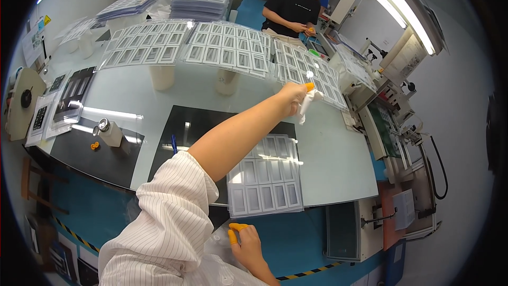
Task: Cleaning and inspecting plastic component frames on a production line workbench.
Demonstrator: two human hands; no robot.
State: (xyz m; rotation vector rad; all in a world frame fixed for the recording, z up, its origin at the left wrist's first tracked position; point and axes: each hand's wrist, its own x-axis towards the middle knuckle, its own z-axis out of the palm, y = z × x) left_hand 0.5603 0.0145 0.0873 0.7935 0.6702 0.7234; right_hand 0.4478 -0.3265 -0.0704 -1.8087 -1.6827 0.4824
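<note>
My left arm, in a rolled striped sleeve, stretches across the table to the right. Its hand [292, 98] is closed on a crumpled white cloth [305, 107], with an orange cot on a fingertip. Just beyond it lies the right-hand clear tray [330, 91] of rectangular pieces. Close to my body, below the table's front edge, my right hand [247, 248] has bent fingers slightly apart, two with orange cots; nothing shows between them. Between the hands, a clear tray [264, 180] with rectangular pockets lies partly on a black mat [185, 119], partly hidden by my forearm.
More filled trays [227, 47] rest on white cylinders [162, 77] at the back. At left stand a dispenser bottle [109, 132] and loose orange finger cots [95, 145]. A blue pen [174, 144] lies near my forearm. Two people work beyond the table, near stacked trays [198, 5].
</note>
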